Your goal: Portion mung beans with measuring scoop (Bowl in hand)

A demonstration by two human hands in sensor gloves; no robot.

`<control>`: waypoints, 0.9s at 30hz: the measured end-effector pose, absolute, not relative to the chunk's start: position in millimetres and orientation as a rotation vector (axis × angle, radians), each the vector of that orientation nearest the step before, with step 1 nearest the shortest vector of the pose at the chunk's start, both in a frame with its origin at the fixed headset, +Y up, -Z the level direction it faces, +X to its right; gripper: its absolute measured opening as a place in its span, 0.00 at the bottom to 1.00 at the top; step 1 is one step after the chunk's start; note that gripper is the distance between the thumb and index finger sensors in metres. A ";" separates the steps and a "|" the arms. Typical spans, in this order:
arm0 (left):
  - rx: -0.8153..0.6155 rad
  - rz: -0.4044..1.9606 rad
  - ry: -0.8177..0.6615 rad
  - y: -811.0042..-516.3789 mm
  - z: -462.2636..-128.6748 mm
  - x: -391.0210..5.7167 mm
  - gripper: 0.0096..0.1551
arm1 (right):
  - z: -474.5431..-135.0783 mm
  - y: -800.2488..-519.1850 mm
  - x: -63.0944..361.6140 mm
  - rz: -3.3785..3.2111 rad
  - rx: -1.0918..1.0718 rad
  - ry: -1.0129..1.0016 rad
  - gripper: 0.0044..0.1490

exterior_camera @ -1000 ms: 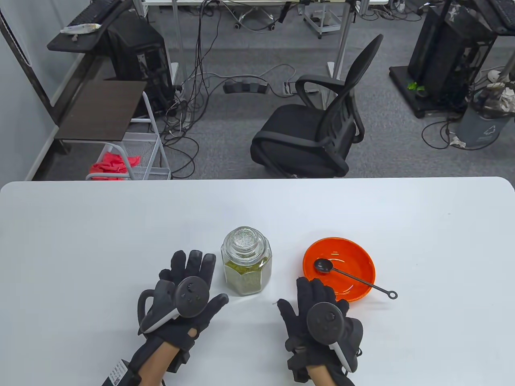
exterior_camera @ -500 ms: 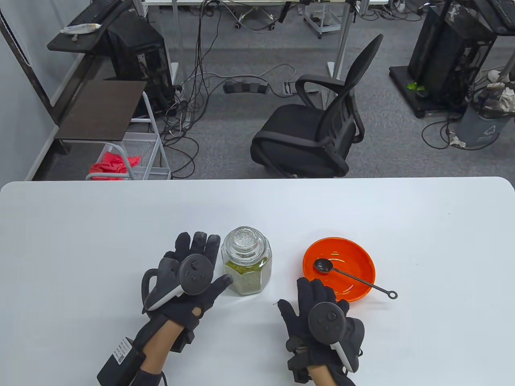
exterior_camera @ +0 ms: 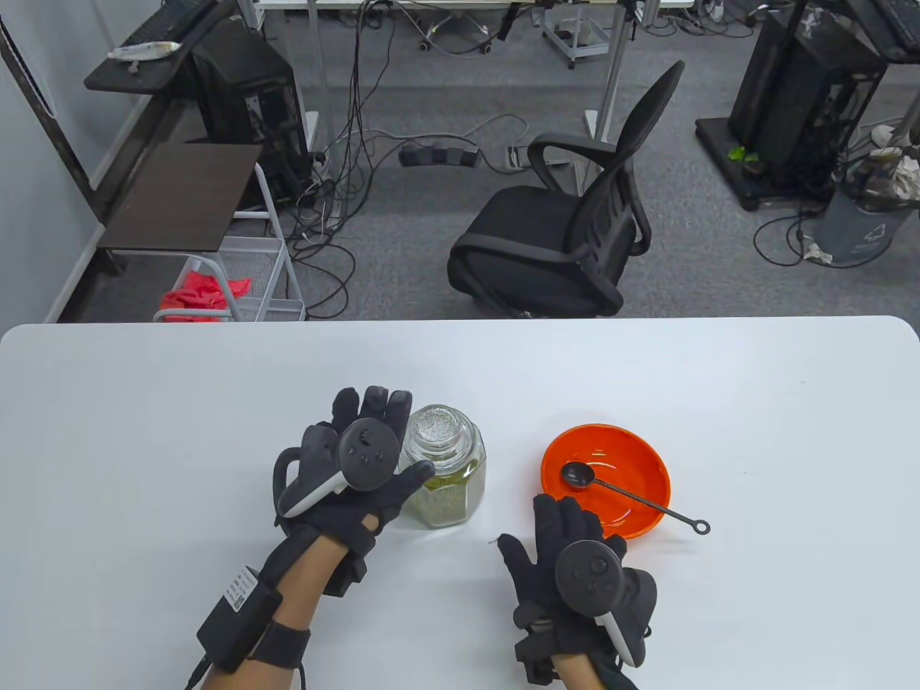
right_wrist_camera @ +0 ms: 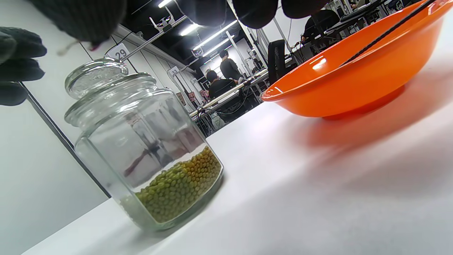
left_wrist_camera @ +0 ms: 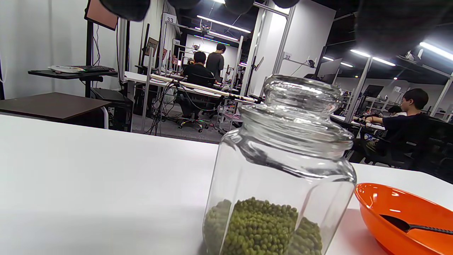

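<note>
Left hand [exterior_camera: 359, 467] hovering at left side of glass jar [exterior_camera: 445, 478], grip spread, fingers straight, thumb reaching across jar front; contact unclear. Jar lidded, standing upright on white surface [exterior_camera: 144, 402], mung beans [left_wrist_camera: 262, 226] filling its bottom. Right hand [exterior_camera: 575, 568] resting flat, grip relaxed, fingertips near orange bowl [exterior_camera: 632, 453]. Black measuring scoop [exterior_camera: 625, 492] lying in bowl, handle overhanging right rim.

Clear glass jar [exterior_camera: 442, 476], glossy orange bowl [exterior_camera: 632, 449]

Lidded glass jar [exterior_camera: 443, 474] part-full of mung beans [left_wrist_camera: 262, 226], upright left of orange bowl [exterior_camera: 632, 460] holding black scoop [exterior_camera: 625, 494]
</note>
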State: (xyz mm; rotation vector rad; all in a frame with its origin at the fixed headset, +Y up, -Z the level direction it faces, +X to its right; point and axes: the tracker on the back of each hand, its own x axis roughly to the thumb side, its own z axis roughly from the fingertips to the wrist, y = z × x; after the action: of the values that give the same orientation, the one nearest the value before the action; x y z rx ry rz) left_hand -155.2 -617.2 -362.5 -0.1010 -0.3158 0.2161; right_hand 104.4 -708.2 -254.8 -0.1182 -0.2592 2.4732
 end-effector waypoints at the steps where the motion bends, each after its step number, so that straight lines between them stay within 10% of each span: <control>1: -0.104 0.224 -0.319 -616.8 -365.6 -153.1 0.55 | -254.7 -708.1 104.2 2.475 -0.116 -0.256 0.49; 15: -0.267 0.288 -0.311 -644.5 -411.4 -125.0 0.59 | -254.2 -705.8 106.3 2.484 -0.126 -0.240 0.49; 27: -0.112 0.349 -0.343 -646.5 -405.0 -125.3 0.55 | -254.5 -705.4 110.5 2.465 -0.150 -0.256 0.49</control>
State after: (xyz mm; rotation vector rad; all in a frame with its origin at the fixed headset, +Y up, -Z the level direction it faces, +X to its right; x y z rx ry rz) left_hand -125.3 -646.5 -405.0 -0.1124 -0.3426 0.3489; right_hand 110.5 -705.4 -254.5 -0.1499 -0.2561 2.4648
